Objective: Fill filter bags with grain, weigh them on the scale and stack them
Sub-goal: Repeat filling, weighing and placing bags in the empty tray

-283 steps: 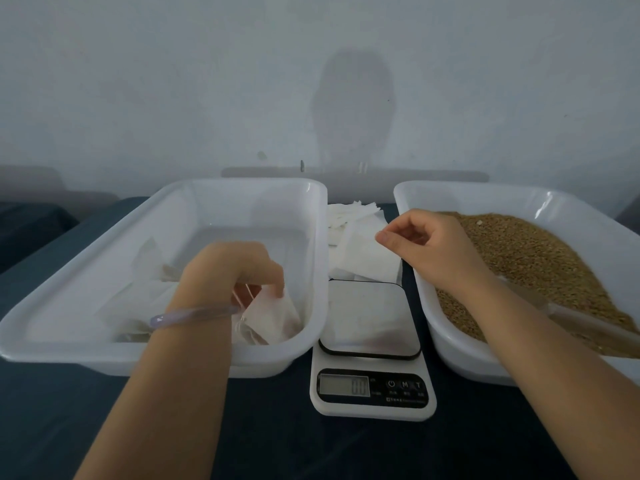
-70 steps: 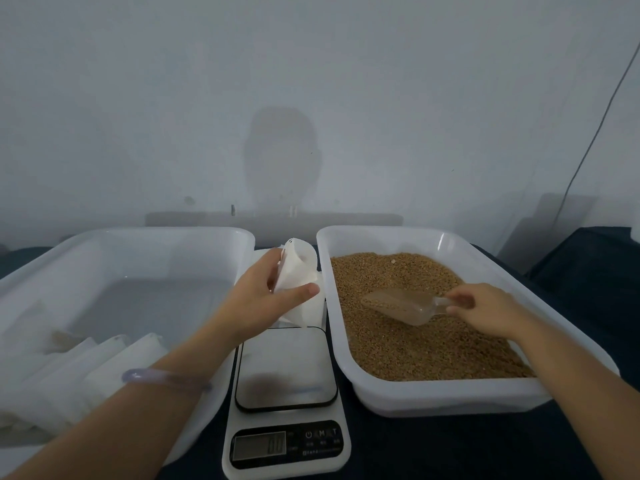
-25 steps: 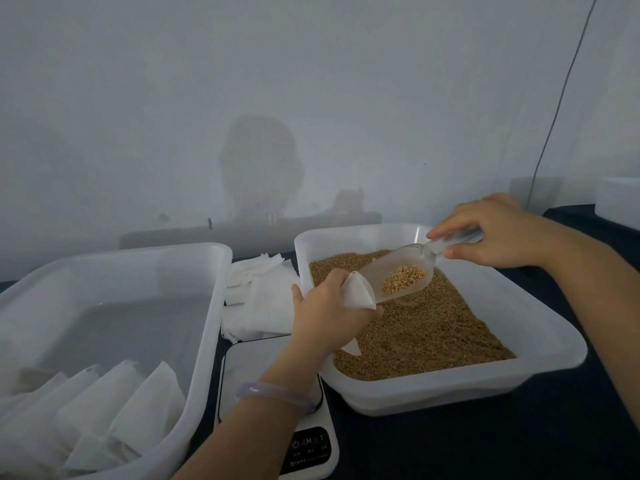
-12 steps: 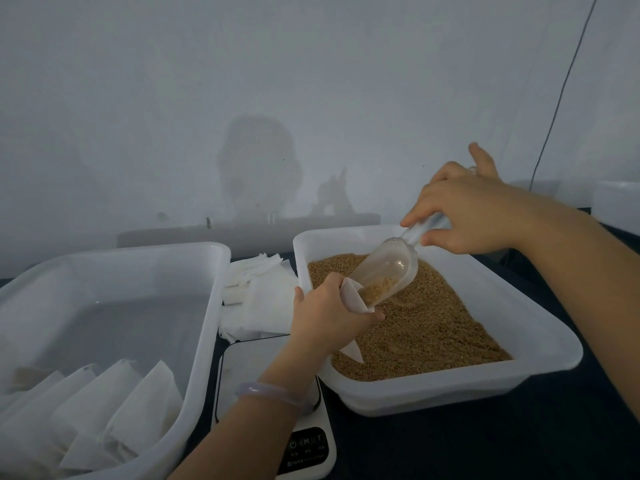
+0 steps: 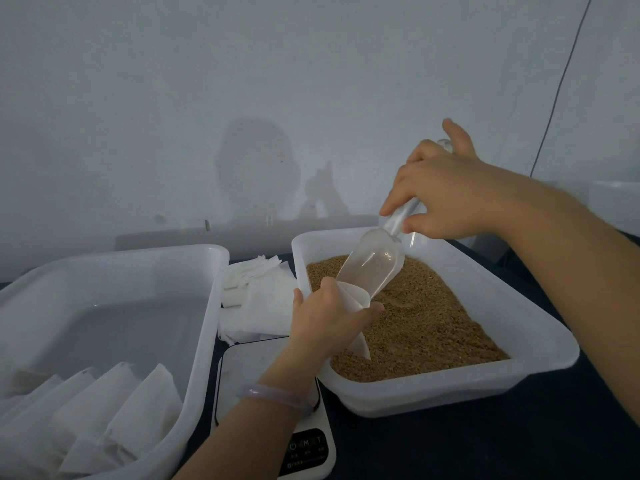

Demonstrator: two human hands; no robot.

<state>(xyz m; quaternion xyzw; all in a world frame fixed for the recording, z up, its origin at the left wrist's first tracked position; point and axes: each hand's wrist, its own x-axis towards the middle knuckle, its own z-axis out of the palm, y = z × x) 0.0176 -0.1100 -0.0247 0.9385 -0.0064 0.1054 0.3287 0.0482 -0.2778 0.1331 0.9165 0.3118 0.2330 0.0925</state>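
In the head view, a white filter bag (image 5: 356, 301) is held by the left hand (image 5: 327, 322). The fingers and thumb are curled around the bag, and its mouth is kept open upward. The bag is above the near left corner of the right tray (image 5: 450, 388), which is filled with brown grain (image 5: 426, 327). A clear plastic scoop (image 5: 375, 268) is gripped at its handle by the right hand (image 5: 446, 195), with the thumb and the fingers closed around the handle (the little finger is stretched upward). The scoop is tilted steeply down, and its front edge is put into the mouth of the bag.

Between the two trays, a white scale (image 5: 306, 448) is placed on the dark table (image 5: 485, 445). Its plate is partly covered by the left forearm, where a pale bracelet (image 5: 273, 396) is worn. Behind the scale, a pile of flat empty bags (image 5: 263, 306) is seen. In the left tray (image 5: 204, 306), more white bags (image 5: 114, 403) are leaned one against another at the near end. A thin cable (image 5: 561, 81) is hung along the pale wall.
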